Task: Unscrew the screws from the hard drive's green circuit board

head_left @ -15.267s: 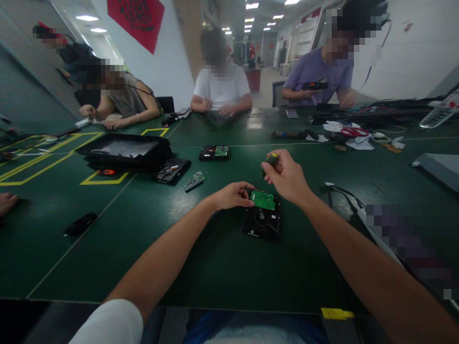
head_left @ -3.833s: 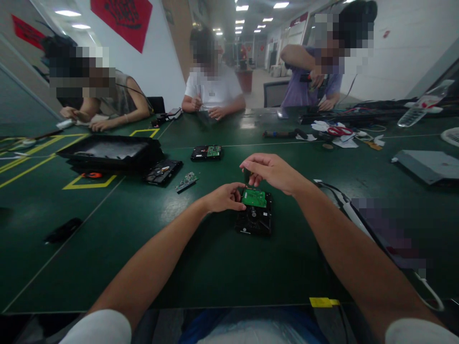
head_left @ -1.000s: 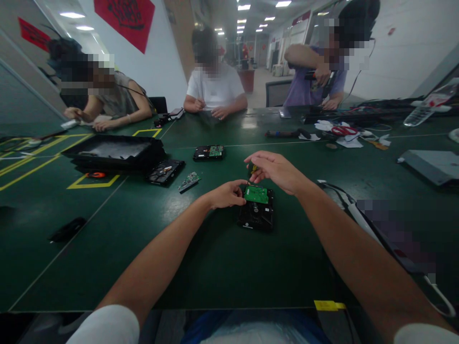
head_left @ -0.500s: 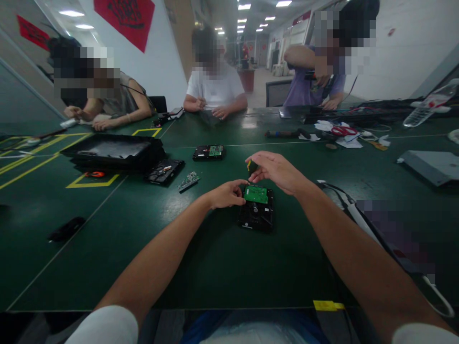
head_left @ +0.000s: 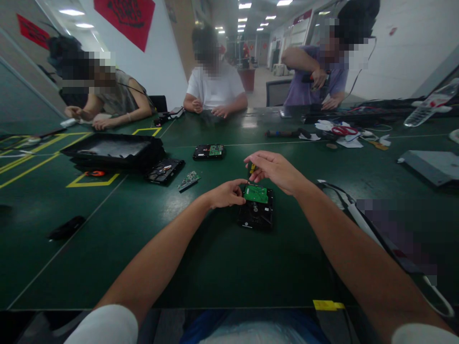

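A black hard drive point(head_left: 255, 217) lies on the green table, its green circuit board point(head_left: 256, 193) facing up along the far half. My left hand point(head_left: 228, 195) grips the drive's left edge, thumb and index finger against its side and far corner. Above the far left corner, my right hand point(head_left: 269, 169) pinches a short screwdriver point(head_left: 252, 168) with a black and yellow handle. The handle stands nearly upright, and the tip meets the drive close to my left index finger. The screw itself is too small to make out.
Left of the drive are a loose circuit board point(head_left: 189, 181), two further hard drives point(head_left: 208, 152) and a black tray point(head_left: 111, 150). A black pouch point(head_left: 67, 228) lies near left. Cables point(head_left: 353, 205) and a grey metal case point(head_left: 430, 167) are at right. Three people sit opposite.
The screwdriver handle has turned a little within my right fingers. My left hand and the hard drive stay put. Across the table, the person at right has shifted an arm and head slightly.
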### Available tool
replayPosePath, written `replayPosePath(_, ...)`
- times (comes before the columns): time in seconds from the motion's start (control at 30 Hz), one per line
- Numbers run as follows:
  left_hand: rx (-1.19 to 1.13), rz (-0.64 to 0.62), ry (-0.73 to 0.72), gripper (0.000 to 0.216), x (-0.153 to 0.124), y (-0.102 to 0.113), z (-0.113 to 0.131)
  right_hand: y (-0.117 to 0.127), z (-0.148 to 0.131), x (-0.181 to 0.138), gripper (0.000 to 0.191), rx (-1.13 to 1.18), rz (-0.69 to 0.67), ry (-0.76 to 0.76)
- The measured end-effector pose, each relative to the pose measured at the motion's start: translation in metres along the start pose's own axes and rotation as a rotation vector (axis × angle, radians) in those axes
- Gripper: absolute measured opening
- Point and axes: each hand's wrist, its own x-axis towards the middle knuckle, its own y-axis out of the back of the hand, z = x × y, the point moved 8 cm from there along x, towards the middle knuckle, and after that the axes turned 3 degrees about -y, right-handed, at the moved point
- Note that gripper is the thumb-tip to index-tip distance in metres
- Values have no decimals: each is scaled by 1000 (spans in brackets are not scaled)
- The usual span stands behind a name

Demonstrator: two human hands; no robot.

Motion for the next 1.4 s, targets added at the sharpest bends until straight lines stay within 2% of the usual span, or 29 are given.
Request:
replayPosePath(0.17, 9, 6, -2, 80, 0, 0, 0, 0, 1, -1, 14, 19, -8, -45)
replayPosePath(0.37, 11, 5, 5, 81, -1, 0, 2, 3, -2, 1, 15, -95, 9, 18)
replayPosePath(0.7, -13, -10, -11, 79, -1, -1, 2, -1, 1, 0, 12, 73, -23, -14)
replayPosePath(1.0, -35, -15, 2, 81, 1, -1, 0, 3, -2, 0, 13, -59, 13, 41)
replayPosePath(1.13, -19, -13, -3, 79, 0, -2, 3, 0, -2, -1, 16, -5, 9, 32)
replayPosePath(1.27, -7, -3, 5, 82, 0, -1, 2, 0, -4, -1, 9, 75, 11, 12)
replayPosePath(1.4, -17, -24, -8, 83, 1, -1, 0, 5, 0, 1, 16, 76, 29, -24)
